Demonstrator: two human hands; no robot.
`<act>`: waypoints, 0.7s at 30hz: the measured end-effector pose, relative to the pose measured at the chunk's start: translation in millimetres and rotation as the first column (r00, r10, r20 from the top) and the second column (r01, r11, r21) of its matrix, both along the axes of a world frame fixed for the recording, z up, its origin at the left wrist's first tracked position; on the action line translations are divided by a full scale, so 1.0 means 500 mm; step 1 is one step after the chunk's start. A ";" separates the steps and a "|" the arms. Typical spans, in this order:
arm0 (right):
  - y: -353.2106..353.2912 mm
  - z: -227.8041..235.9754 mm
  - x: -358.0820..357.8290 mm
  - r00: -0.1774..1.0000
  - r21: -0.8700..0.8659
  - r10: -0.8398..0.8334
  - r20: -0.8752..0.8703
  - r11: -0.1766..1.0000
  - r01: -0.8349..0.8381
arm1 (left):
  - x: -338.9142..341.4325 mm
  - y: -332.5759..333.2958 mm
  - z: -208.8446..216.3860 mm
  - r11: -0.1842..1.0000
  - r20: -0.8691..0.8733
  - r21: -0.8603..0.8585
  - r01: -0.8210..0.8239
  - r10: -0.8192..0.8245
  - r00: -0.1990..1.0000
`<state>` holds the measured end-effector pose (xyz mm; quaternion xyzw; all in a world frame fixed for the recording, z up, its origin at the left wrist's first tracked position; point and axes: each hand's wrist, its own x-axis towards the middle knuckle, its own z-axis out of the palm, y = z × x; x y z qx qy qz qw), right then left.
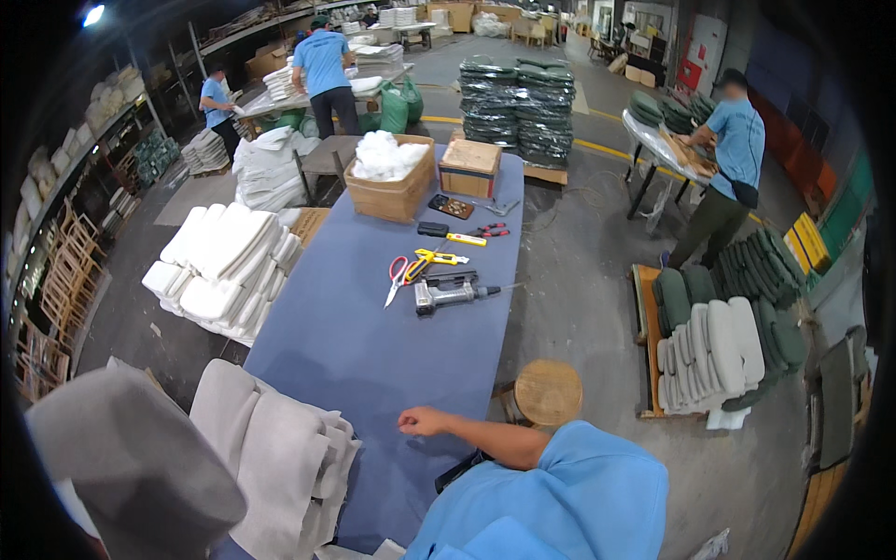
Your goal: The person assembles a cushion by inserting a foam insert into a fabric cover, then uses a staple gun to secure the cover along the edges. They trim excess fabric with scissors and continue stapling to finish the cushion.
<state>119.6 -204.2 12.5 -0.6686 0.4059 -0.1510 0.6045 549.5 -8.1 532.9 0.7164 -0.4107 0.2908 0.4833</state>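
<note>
At the lower left a grey fabric-covered cushion [135, 457] is held up close and tilted, slightly blurred. A small part of my left hand [91, 543] shows beneath it; its fingers are hidden by the cushion. My right hand [425, 421] is over the blue-covered table [373, 350], fingers curled in, with nothing visible in them. Just left of it lies a pile of grey fabric covers or cushions [280, 457] at the table's near left. Farther up the table are a nail or staple gun [446, 295], red-handled scissors [397, 282], a yellow tool [422, 264] and a yellow cutter knife [467, 239].
White stuffing fills a cardboard box [392, 201] beside a closed carton [469, 168] at the table's far end. White pads [224, 271] are piled at left. A round wooden stool [549, 392] and stacked cushions [714, 350] stand right. Co-workers [733, 149] work at other tables.
</note>
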 end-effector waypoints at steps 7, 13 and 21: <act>0.032 0.019 -0.243 0.962 0.060 -0.272 0.004 0.961 0.271 | -0.283 -0.132 -0.098 0.909 -0.064 -0.073 0.410 -0.415 0.908; 0.146 -0.029 -0.474 0.787 0.115 -0.617 0.032 0.784 0.610 | -0.370 -0.350 -0.207 0.483 -0.471 0.133 0.865 -0.737 0.484; 0.230 -0.022 -0.598 0.655 0.181 -0.717 -0.237 0.630 0.755 | -0.401 -0.530 -0.468 0.528 -0.815 -0.116 0.841 -0.535 0.223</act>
